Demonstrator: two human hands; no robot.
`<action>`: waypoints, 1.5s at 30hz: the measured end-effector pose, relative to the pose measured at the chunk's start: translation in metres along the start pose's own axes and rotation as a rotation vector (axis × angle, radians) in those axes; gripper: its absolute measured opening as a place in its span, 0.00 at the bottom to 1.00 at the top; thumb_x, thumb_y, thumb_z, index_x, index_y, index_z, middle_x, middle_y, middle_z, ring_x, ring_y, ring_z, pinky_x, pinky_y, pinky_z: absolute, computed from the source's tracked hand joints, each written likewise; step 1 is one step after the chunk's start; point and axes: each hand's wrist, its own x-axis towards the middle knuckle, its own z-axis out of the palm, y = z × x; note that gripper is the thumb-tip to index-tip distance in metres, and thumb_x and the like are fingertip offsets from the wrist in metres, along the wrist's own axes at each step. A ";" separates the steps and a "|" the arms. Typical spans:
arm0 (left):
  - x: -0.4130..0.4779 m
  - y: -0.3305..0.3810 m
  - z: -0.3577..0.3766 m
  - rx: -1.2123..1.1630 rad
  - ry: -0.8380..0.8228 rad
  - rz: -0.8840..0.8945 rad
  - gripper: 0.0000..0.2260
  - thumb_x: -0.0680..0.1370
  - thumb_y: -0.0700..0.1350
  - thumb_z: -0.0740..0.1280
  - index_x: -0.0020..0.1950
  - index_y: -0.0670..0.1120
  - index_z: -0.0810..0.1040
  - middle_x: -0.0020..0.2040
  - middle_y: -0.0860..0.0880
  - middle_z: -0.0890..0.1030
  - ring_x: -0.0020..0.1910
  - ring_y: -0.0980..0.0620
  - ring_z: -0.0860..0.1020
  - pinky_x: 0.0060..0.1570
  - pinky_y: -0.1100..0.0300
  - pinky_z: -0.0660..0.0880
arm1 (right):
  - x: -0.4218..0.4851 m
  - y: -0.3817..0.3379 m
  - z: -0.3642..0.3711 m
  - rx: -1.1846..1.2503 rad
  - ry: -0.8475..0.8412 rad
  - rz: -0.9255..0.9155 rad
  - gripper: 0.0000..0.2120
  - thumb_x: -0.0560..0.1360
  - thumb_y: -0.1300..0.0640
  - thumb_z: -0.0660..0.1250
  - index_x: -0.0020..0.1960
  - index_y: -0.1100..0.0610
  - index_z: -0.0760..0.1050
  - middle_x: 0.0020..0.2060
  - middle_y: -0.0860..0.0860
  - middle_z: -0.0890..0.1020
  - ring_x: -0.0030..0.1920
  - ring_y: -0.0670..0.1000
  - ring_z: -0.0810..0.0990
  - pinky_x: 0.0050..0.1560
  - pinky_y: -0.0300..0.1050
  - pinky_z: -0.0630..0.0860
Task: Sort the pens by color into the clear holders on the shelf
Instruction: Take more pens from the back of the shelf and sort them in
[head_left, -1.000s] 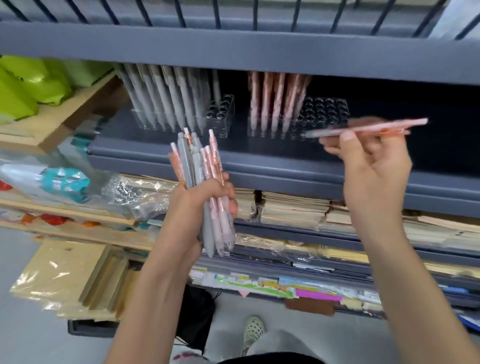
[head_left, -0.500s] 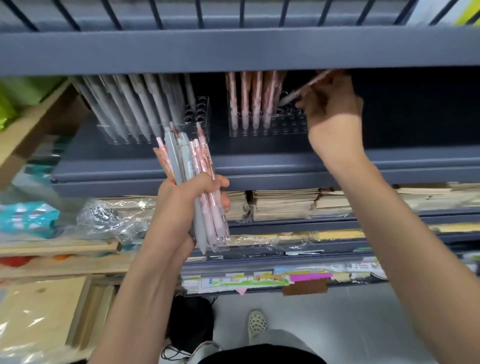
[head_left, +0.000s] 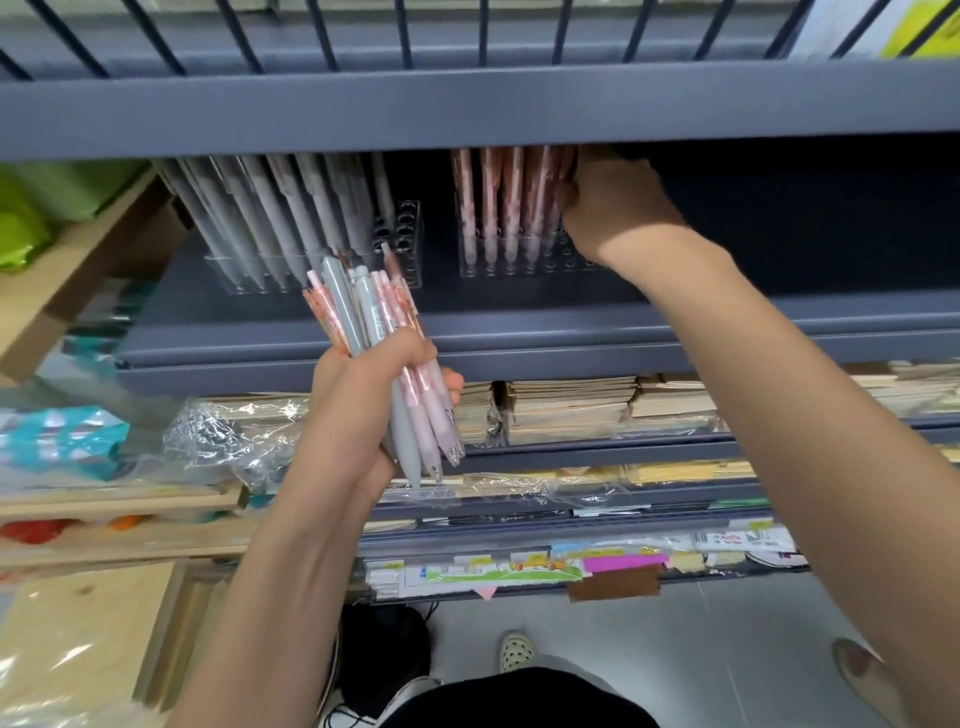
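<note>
Left hand grips pens before the shelf front edge; slippage would scatter them. Right hand at pink holder, grasp unclear; a knock may topple it.

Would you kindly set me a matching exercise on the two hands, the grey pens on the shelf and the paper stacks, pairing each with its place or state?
1. left hand
2. right hand
3. grey pens
4. paper stacks

A. at the pink pens
B. on the lower shelf
C. gripping a pen bundle
D. in the left holder

Pairs: 1-C, 2-A, 3-D, 4-B
</note>
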 end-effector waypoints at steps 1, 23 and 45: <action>0.000 0.000 0.001 -0.008 0.007 0.008 0.14 0.71 0.38 0.71 0.55 0.37 0.76 0.32 0.42 0.83 0.29 0.47 0.83 0.30 0.56 0.79 | 0.001 -0.001 -0.001 -0.009 -0.018 -0.006 0.13 0.81 0.64 0.53 0.63 0.64 0.70 0.58 0.63 0.77 0.59 0.63 0.75 0.48 0.44 0.65; -0.002 -0.014 0.029 -0.015 -0.120 0.147 0.14 0.65 0.37 0.73 0.50 0.39 0.78 0.41 0.38 0.86 0.35 0.42 0.86 0.31 0.57 0.80 | -0.063 0.005 0.020 1.134 -0.232 0.049 0.09 0.73 0.47 0.71 0.42 0.53 0.82 0.31 0.54 0.79 0.30 0.48 0.74 0.33 0.44 0.71; 0.001 -0.016 0.010 -0.063 -0.084 0.203 0.12 0.70 0.39 0.72 0.52 0.42 0.75 0.30 0.48 0.75 0.24 0.49 0.74 0.27 0.58 0.74 | -0.015 0.028 0.022 0.329 0.317 -0.047 0.17 0.81 0.48 0.61 0.54 0.62 0.76 0.47 0.59 0.83 0.43 0.57 0.79 0.50 0.41 0.72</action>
